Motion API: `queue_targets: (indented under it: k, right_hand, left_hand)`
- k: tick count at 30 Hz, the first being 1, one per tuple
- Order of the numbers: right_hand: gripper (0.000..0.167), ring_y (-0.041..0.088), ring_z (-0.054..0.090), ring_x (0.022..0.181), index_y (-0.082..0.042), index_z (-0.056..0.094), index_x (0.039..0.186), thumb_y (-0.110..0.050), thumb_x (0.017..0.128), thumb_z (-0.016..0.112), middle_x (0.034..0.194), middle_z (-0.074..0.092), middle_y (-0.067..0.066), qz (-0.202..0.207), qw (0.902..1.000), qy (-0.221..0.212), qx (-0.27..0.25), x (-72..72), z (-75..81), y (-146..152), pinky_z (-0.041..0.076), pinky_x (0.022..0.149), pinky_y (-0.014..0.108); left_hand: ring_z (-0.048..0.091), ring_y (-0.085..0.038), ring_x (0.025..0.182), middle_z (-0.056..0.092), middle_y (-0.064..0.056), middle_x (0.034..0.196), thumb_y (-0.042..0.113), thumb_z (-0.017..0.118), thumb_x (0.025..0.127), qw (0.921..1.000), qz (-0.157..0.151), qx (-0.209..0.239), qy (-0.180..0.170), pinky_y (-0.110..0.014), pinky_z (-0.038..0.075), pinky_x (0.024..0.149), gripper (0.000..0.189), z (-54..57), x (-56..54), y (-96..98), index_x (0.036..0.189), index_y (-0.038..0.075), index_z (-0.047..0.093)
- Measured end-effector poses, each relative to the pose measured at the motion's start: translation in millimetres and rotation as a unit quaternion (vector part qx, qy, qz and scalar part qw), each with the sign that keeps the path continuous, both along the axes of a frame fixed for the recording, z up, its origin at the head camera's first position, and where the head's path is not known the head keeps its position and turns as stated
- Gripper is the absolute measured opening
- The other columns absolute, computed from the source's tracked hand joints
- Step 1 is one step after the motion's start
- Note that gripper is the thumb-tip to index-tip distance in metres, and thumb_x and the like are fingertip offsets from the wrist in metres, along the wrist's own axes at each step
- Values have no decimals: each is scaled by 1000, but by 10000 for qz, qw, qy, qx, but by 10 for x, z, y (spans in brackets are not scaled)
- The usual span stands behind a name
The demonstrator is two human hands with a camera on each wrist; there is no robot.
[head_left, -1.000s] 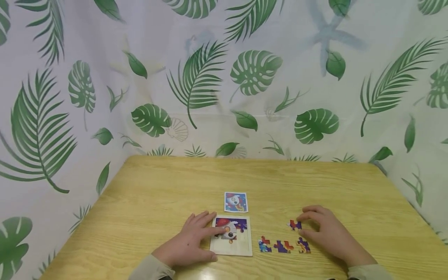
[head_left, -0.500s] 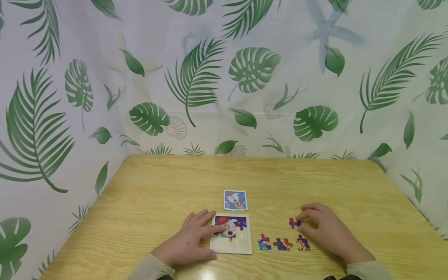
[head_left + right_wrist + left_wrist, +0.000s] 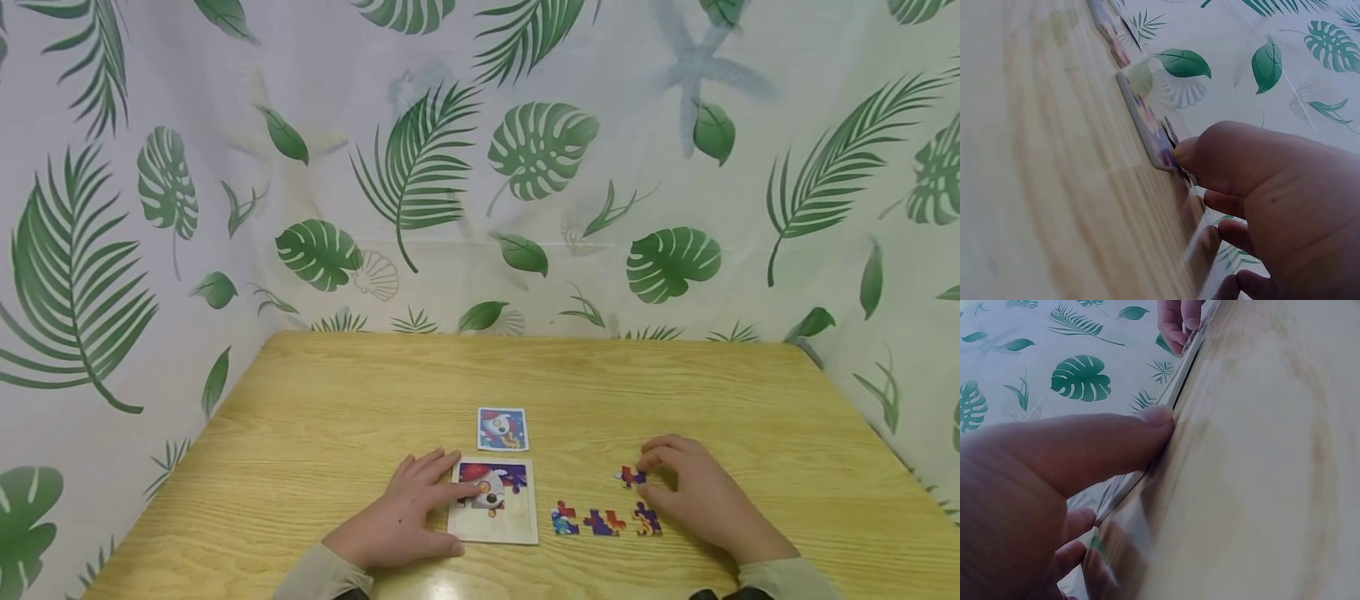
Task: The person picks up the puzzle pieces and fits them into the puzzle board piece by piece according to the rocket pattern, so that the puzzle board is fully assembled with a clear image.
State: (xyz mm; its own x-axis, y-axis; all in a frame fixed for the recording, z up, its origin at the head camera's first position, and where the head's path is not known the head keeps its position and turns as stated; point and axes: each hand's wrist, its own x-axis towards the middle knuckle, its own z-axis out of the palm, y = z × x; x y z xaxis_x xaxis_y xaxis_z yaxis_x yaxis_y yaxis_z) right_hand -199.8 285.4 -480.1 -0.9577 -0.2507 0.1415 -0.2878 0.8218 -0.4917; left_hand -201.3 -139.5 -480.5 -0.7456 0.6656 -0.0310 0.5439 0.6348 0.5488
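Note:
My left hand (image 3: 408, 508) lies at the left side of a square puzzle board (image 3: 517, 525), fingers mostly straight. Its index finger rests over the joined pieces showing a white cartoon figure (image 3: 491, 492), and the thumb lies at the near left corner. In the left wrist view, that thumb (image 3: 1104, 447) meets the board's edge. To the right, my right hand (image 3: 693, 496) pinches the right end of a red and purple puzzle piece (image 3: 631, 477) between thumb and index finger. The right wrist view shows the thumb (image 3: 1229, 153) beyond a nearer piece (image 3: 1147, 128), the pinched one mostly hidden.
Three loose puzzle clusters or pieces lie in a row right of the board: a blue and red one (image 3: 565, 518), a purple and orange one (image 3: 604, 522) and another (image 3: 647, 518). A small picture card (image 3: 502, 429) sits behind the board on the wooden table (image 3: 337, 400).
The head view has shifted slightly. Both hands, the board and the pieces keep the same places relative to each other.

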Motion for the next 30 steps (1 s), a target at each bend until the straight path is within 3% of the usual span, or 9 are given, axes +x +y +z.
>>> queue_targets:
  k: [6,12,30]
  right_hand:
    - [18,41,52,123,-20,73,104,-31,89,77,129,61,7,-37,9999,7,-94,-2,-4,-29,41,100,63]
    - [16,39,51,124,-20,72,103,-22,88,77,127,62,7,-16,9996,90,-258,13,1,-121,41,103,62]
    - [17,32,52,124,-25,68,97,-19,84,79,128,61,3,438,9983,146,-366,14,-3,-534,42,106,56]
  left_hand:
    - [10,-31,154,22,-5,167,52,73,88,10000,-28,8,6,-62,3,119,67,16,-13,-2,150,39,50]
    - [11,-32,154,23,-5,166,52,73,88,10000,-33,57,-33,-63,3,119,66,14,-19,2,149,39,51]
    - [10,-32,154,22,-5,167,51,72,88,10000,-24,49,-58,-62,2,119,65,1,-12,6,149,39,51]
